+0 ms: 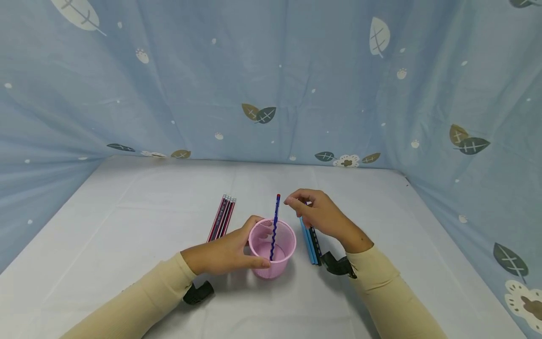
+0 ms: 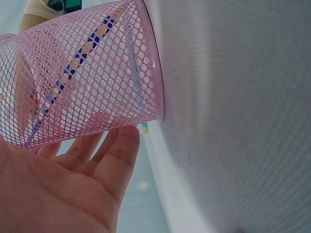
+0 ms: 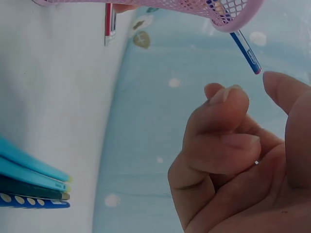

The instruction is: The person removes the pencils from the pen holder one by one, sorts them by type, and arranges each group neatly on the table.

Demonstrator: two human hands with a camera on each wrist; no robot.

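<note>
My left hand (image 1: 228,252) grips a pink mesh pencil cup (image 1: 271,272), its thumb along the near side of the rim and its fingers round the far left side. Inside the cup leans a single blue pencil (image 1: 275,221) with a red end, sticking well above the rim. Just right of that end hovers my right hand (image 1: 319,212), holding nothing. In the right wrist view, the right fingers (image 3: 214,155) bend loosely, and the thumb stands apart from them, near the blue pencil's tip. Through the mesh in the left wrist view, the pencil's dotted shaft (image 2: 73,68) shows slantwise.
Several red-and-black striped pencils (image 1: 221,219) lie side by side left of the cup. To its right, partly beneath the right hand, are light blue pencils (image 3: 34,170), a dark one (image 3: 29,188) and a dotted blue one (image 3: 36,201). A leaf-patterned blue curtain (image 1: 296,84) hangs behind the white table (image 1: 139,212).
</note>
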